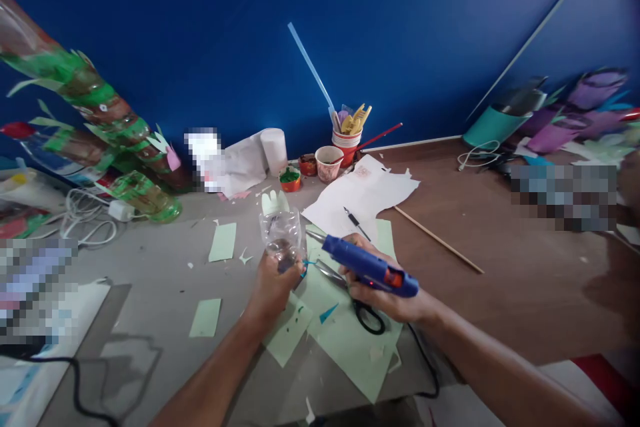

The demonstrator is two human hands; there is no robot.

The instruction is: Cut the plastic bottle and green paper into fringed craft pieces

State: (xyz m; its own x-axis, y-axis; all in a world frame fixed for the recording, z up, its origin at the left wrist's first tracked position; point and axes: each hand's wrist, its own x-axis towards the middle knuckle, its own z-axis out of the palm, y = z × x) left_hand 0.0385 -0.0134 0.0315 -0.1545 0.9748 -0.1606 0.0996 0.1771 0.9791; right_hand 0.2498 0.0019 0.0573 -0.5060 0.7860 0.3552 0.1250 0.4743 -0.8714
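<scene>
My left hand (273, 290) is closed round the base of a clear plastic bottle piece (281, 233), held with its wide rim up. A pale green paper cutout (275, 202) with rounded tips shows at its far rim. In my right hand (373, 277) is a blue hot glue gun (370, 265), its metal nozzle pointing left at the bottle piece's side. Scissors (369, 317) with black handles lie below the glue gun, partly hidden by my right hand. Under both hands are pale green paper sheets (345, 347) and a small blue paper scrap (329, 313).
A white torn sheet (360, 193) holds a pen (354, 217); a wooden stick (440, 239) lies to its right. Behind stand paper cups (329, 164) and a green paint pot (289, 178). Painted bottle tubes (107, 107) lean at left. A black cord (431, 373) runs near the front.
</scene>
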